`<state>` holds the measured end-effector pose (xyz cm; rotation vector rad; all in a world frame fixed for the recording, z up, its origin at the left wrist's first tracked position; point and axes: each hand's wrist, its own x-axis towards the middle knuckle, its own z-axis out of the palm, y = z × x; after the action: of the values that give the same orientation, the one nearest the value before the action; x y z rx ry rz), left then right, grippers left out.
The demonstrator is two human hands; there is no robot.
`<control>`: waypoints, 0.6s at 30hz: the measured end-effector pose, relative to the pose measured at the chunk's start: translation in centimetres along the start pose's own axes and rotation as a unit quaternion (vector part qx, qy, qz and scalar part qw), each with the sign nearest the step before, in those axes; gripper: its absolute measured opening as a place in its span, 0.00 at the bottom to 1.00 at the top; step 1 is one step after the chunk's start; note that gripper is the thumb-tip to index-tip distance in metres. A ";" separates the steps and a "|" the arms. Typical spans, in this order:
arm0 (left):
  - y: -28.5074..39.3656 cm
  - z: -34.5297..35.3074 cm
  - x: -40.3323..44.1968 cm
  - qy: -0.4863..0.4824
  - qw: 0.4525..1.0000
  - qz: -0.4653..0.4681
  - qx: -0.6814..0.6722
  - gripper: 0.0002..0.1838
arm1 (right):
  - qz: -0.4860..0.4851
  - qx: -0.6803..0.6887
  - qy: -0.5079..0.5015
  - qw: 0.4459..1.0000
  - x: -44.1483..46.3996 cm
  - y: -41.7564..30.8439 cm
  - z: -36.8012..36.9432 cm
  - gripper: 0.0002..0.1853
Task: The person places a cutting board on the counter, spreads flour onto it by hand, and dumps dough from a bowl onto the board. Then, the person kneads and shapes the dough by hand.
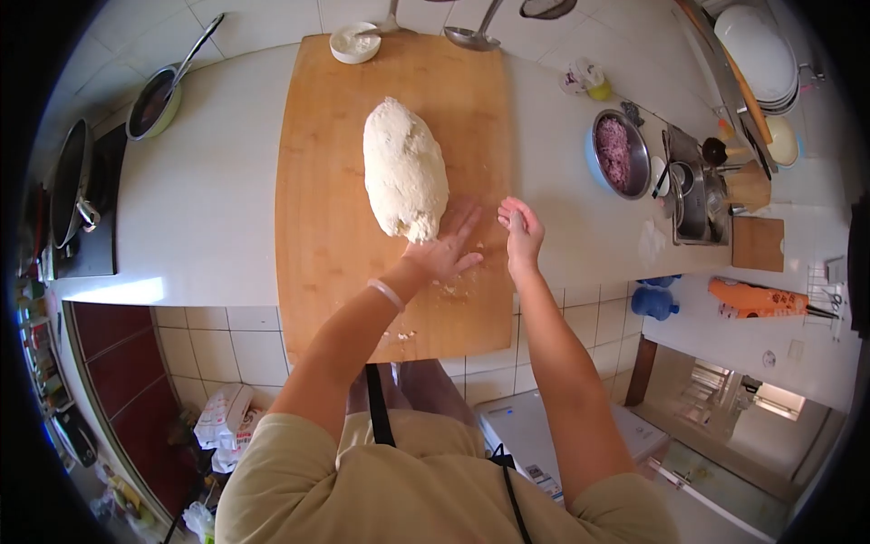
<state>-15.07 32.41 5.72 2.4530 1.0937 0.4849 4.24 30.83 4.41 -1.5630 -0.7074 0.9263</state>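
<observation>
A long, pale lump of dough (405, 170) with a rough surface lies on the wooden board (317, 299). My left hand (444, 252) is low on the board at the dough's near end, its fingers spread and nothing held in them. Whether its wrist side touches the dough is hard to tell. Over the board's right edge, my right hand (523, 238) is apart from the dough, fingers loosely bent with nothing visible in them. Dough crumbs (449, 290) are scattered on the board nearer to me.
At the board's far edge sits a white bowl of white powder (353, 43), with a ladle (473, 38) to its right. A steel bowl (622, 154) of purplish food stands on the right counter, near a sink (693, 213). A pan (71, 181) is at far left.
</observation>
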 end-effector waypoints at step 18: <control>3.4 -1.5 -16.2 0.116 0.980 -0.144 -0.075 0.32 | -0.160 -0.048 -0.033 0.985 -16.1 5.5 3.8 0.14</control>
<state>-23.89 18.38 6.39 2.1010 1.4225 0.7436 -7.42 18.21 1.74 -1.4534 -1.0291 0.7147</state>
